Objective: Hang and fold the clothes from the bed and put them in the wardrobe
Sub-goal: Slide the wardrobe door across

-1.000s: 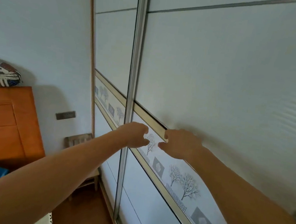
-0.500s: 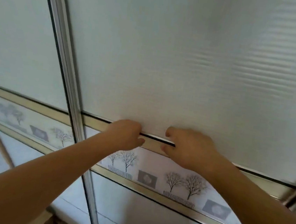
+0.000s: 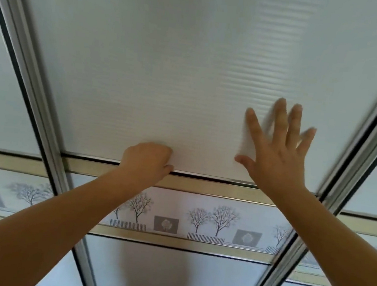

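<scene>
The wardrobe's sliding door [image 3: 167, 66] fills the view: a frosted white panel above a beige horizontal rail [image 3: 213, 188] and a band printed with bare trees [image 3: 198, 216]. My left hand [image 3: 148, 162] has its fingers curled into the dark groove along the top of that rail. Flat against the upper panel lies my right hand [image 3: 277, 152], fingers straight and spread. No clothes, bed or hangers show in this view.
A silver vertical frame [image 3: 36, 94] bounds the door on the left, and another silver frame [image 3: 356, 149] runs down the right side. Neighbouring door panels [image 3: 1, 100] with the same tree band lie beyond both frames.
My right hand has left the rail and moved up and right, opening flat on the panel. My left hand stays hooked on the rail. The view has turned square to the door.
</scene>
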The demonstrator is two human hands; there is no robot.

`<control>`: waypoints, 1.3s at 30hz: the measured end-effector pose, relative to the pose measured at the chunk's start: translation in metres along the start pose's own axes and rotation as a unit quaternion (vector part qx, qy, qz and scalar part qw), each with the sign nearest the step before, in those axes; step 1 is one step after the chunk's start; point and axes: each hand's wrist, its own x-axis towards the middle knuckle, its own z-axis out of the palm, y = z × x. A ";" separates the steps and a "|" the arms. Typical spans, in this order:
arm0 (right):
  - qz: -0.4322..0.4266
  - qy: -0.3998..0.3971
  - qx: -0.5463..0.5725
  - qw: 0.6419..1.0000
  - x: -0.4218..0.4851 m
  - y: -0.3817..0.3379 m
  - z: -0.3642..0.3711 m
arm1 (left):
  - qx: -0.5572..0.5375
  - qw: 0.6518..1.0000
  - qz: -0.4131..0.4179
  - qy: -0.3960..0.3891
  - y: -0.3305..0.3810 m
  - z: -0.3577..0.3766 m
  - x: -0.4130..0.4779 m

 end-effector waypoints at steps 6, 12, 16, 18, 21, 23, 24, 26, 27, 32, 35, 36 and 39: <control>-0.009 -0.003 -0.012 1.000 0.005 -0.012 0.009 | -0.010 1.000 -0.029 0.000 -0.008 0.002 -0.006; -0.027 0.012 0.016 0.999 0.013 -0.040 0.014 | 0.006 0.997 -0.030 0.077 -0.028 -0.009 -0.023; -0.042 0.035 0.043 0.998 0.020 -0.065 0.020 | -0.031 0.969 0.025 0.245 -0.028 -0.048 -0.014; -0.056 0.048 0.056 0.996 0.022 -0.077 0.022 | -0.026 0.947 0.071 0.314 -0.024 -0.072 -0.001; -0.072 0.064 0.076 0.992 0.024 -0.096 0.025 | -0.013 0.915 0.120 0.384 -0.019 -0.108 0.024; -0.085 0.069 0.087 0.990 0.026 -0.108 0.027 | 0.017 0.908 0.123 0.401 -0.015 -0.132 0.042; -0.092 0.070 0.088 0.989 0.027 -0.113 0.027 | 0.040 0.910 0.117 0.395 -0.013 -0.143 0.051; -0.111 0.070 0.090 0.987 0.026 -0.120 0.027 | 0.083 0.922 0.097 0.365 -0.008 -0.158 0.067; -0.123 0.070 0.093 0.986 0.026 -0.122 0.027 | 0.096 0.930 0.082 0.345 -0.009 -0.163 0.073; -0.148 0.150 0.189 0.959 0.024 -0.107 0.015 | 0.112 0.942 0.052 0.312 -0.029 -0.162 0.074; -0.090 0.234 0.216 0.944 0.040 -0.081 0.003 | 0.111 0.945 0.042 0.305 -0.042 -0.164 0.071; -0.062 0.252 0.219 0.941 0.047 -0.072 0.000 | 0.112 0.945 0.037 0.304 -0.046 -0.165 0.069; 0.024 0.232 0.345 0.909 0.069 -0.063 -0.004 | 0.111 0.947 0.031 0.301 -0.057 -0.167 0.064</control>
